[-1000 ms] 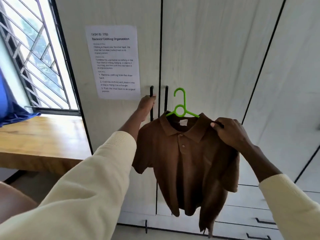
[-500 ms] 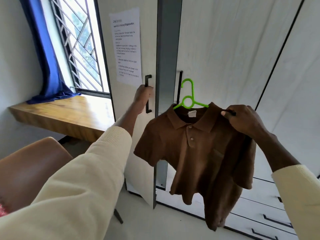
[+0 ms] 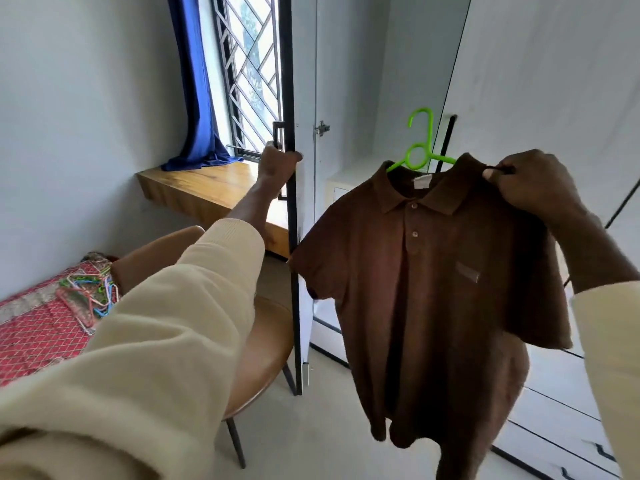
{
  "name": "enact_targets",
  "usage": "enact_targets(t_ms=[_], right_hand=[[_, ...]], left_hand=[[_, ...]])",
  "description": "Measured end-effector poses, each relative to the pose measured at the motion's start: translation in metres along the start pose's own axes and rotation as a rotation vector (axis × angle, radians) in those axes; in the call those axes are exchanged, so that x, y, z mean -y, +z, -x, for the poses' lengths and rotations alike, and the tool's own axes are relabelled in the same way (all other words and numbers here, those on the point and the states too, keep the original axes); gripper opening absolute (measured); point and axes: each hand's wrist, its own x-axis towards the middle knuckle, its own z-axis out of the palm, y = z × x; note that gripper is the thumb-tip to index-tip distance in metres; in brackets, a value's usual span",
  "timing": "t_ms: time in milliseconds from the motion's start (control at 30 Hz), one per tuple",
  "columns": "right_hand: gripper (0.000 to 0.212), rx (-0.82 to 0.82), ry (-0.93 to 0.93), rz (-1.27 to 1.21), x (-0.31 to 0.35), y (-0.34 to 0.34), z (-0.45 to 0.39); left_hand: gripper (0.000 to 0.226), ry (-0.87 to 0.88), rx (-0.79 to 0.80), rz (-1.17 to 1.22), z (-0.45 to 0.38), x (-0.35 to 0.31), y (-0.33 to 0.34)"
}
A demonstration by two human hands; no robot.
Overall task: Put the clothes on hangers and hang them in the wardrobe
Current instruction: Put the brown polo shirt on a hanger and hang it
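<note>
A brown polo shirt [image 3: 426,292] hangs on a green hanger [image 3: 420,147] in front of the wardrobe. My right hand [image 3: 530,185] grips the shirt's shoulder and the hanger arm under it, holding both up. My left hand [image 3: 277,164] is curled around the edge of the wardrobe door [image 3: 303,81] by its black handle [image 3: 278,133]. The door stands swung wide open, edge-on to me. Behind the shirt, the inside of the wardrobe [image 3: 391,98] shows pale and bare, with a white shelf low down.
A brown chair [image 3: 263,344] stands below my left arm, close to the open door. Several coloured hangers [image 3: 90,292] lie on a red patterned bed at left. A wooden sill [image 3: 204,188], a blue curtain and white drawers [image 3: 554,393] at lower right surround the spot.
My left hand has pulled the wardrobe door from shut to wide open. The view has turned left, showing the bed and chair. The shirt stays held up in my right hand.
</note>
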Motion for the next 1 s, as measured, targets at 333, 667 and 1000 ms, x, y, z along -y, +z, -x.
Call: enact_targets(t_ms=[333, 667, 1000], right_hand=[[0.028, -0.107, 0.089, -0.116, 0.095, 0.088, -0.021], [0.029, -0.182, 0.053, -0.144, 0.149, 0.128, -0.04], [0.028, -0.061, -0.115, -0.128, 0.115, 0.117, -0.059]], left_hand=[[0.071, 0.113, 0.018, -0.125, -0.034, 0.038, -0.062], [0.056, 0.166, -0.052, -0.18, -0.075, 0.065, -0.113], [0.041, 0.562, -0.424, -0.326, -0.037, 0.056, -0.063]])
